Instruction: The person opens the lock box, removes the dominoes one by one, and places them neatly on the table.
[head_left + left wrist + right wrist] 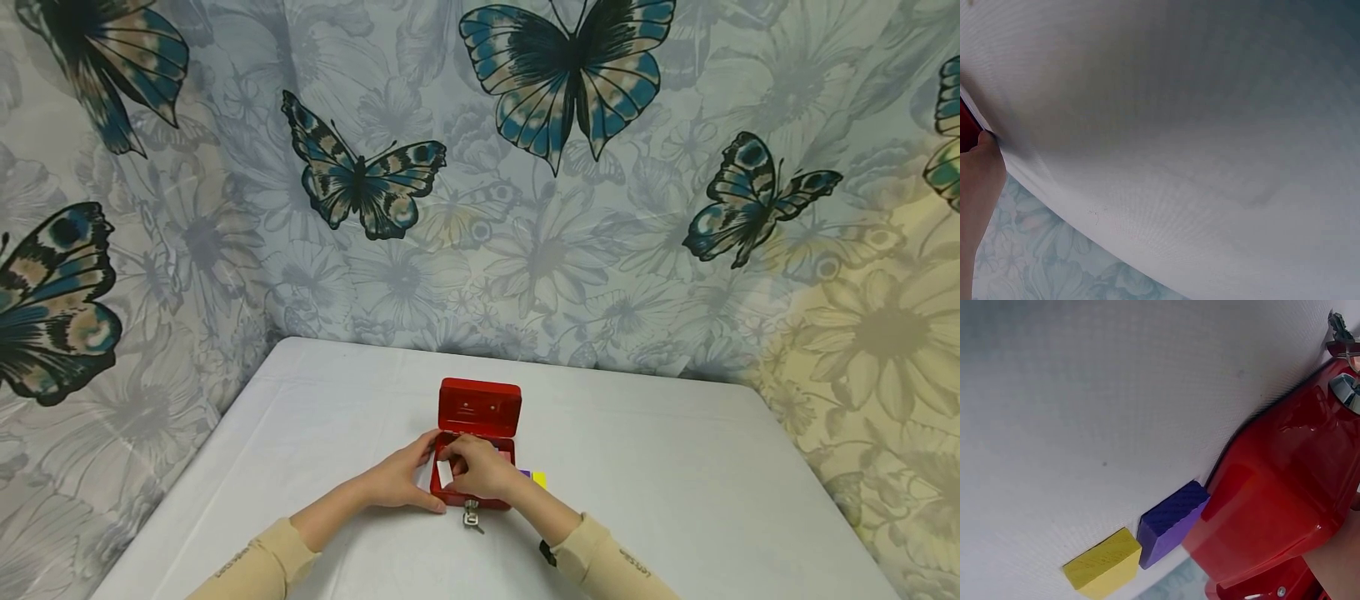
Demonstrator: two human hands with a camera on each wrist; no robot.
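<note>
A red cash box (480, 503) stands on the table with its lid (480, 408) raised at the back. My left hand (397, 479) holds the box at its left side, thumb at the front corner and fingers along the side wall. Inside the box, my right hand (480, 468) has its fingers bent and pinches a small white block (445, 474) between index finger and thumb. The hand hides much of the interior. Keys (472, 518) hang from the lock at the front. A purple block (1172, 524) rests against the box's right side, with a yellow block (1105, 562) beside it.
A white cloth covers the table (637, 467). Behind it and to the sides hangs a fabric backdrop (525, 275) with butterflies and flowers. A small dark object (547, 552) shows at the right sleeve cuff.
</note>
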